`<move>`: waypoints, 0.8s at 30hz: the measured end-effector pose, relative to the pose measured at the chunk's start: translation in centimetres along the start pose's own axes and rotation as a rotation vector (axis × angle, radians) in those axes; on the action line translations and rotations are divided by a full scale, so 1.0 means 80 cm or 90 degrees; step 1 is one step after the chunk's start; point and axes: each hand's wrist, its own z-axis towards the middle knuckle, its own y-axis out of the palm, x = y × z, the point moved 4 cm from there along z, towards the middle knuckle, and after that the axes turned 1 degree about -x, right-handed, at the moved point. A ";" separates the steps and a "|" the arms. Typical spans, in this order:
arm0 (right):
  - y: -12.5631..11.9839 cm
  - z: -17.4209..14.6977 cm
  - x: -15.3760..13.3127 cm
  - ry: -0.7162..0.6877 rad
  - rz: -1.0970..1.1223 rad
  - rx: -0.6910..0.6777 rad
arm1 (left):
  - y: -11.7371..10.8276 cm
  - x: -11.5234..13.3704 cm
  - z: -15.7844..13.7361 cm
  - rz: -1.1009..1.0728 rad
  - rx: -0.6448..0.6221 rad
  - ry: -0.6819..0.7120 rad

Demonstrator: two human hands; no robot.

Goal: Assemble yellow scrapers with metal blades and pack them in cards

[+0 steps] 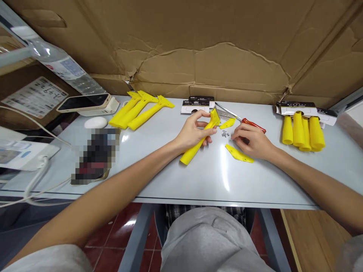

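Left hand [195,130]: I have it wrapped around the yellow handle [193,152] over the table [170,181], flared head angled up, probably so that end faces the right hand [255,141].
Right-hand fingers: curled beside the small metal pieces [225,133]; whether they pinch one, I cannot tell from here.
Loose yellow plates [239,154]: one either side of that pile, seemingly for short reaches.
Red screwdriver [250,122]: just behind the right hand, handy.
Three yellow tools [143,112]: grouped left, presumably out of my way.
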 end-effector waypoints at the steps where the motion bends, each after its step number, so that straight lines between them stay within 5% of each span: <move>1: 0.000 0.000 0.000 0.000 0.000 0.001 | 0.000 0.000 0.000 0.004 0.002 -0.007; 12: 0.001 0.000 0.001 0.010 0.012 0.000 | -0.020 0.001 0.002 0.130 0.112 0.064; 18: -0.006 0.003 -0.004 0.033 0.022 0.069 | -0.003 0.008 -0.001 -0.031 -0.060 0.032; 24: -0.005 0.007 -0.002 0.229 0.255 0.114 | 0.021 0.001 -0.013 -0.116 -0.159 0.007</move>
